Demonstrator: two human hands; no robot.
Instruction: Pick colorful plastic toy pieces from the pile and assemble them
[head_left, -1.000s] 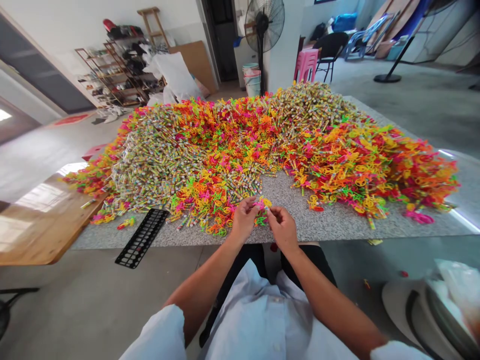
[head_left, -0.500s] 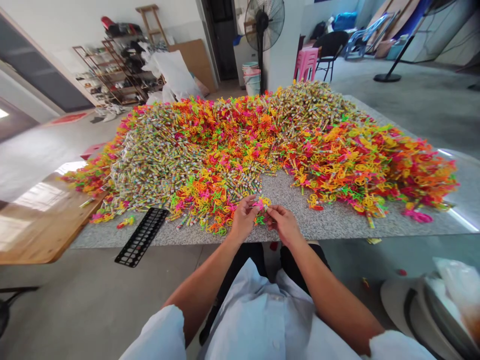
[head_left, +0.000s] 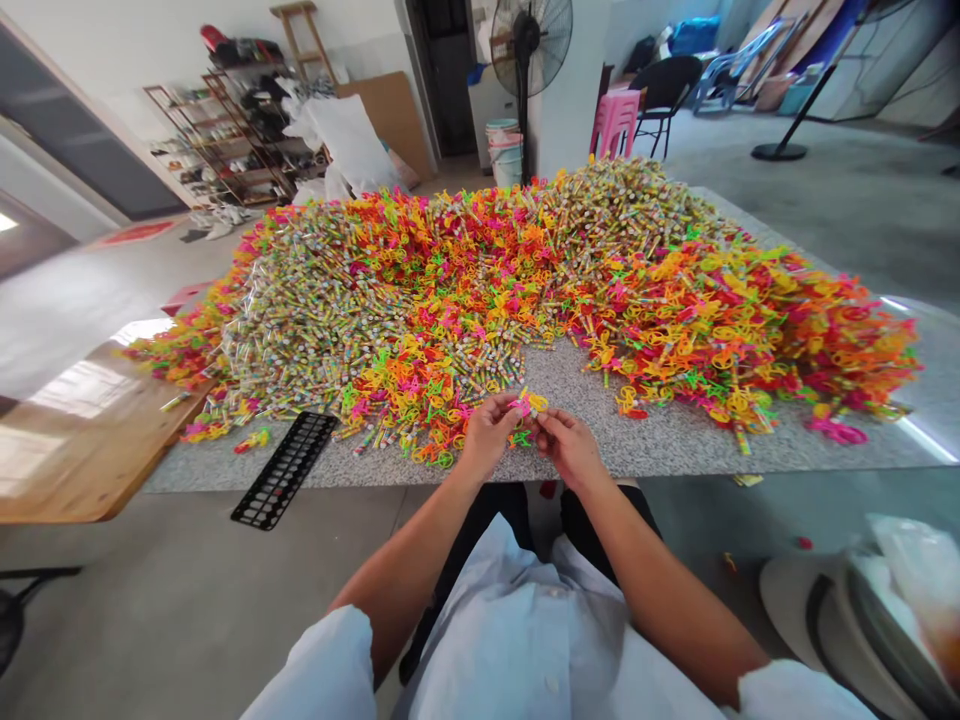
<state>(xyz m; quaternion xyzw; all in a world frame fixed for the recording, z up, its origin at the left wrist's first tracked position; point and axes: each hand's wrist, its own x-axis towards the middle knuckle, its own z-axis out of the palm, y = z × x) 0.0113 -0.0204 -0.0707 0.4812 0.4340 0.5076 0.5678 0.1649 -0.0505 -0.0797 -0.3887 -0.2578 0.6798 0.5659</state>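
Tiny bright toy pieces (head_left: 525, 408) sit pinched between my left hand (head_left: 487, 437) and right hand (head_left: 571, 447) at the desk's (head_left: 675, 440) near edge; loose fingers could drop them onto the floor.

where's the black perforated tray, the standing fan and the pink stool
black perforated tray (head_left: 284, 469), head view, middle of its holed face
standing fan (head_left: 531, 45), head view, centre of the round cage
pink stool (head_left: 616, 120), head view, its front

— What's pinched there?
— A small cluster of bright plastic pieces (head_left: 525, 408), pink, yellow and green, held just above the granite slab's (head_left: 675, 440) near edge (too small to make out shapes).
— And the pile (head_left: 525, 290)?
— Just behind it.
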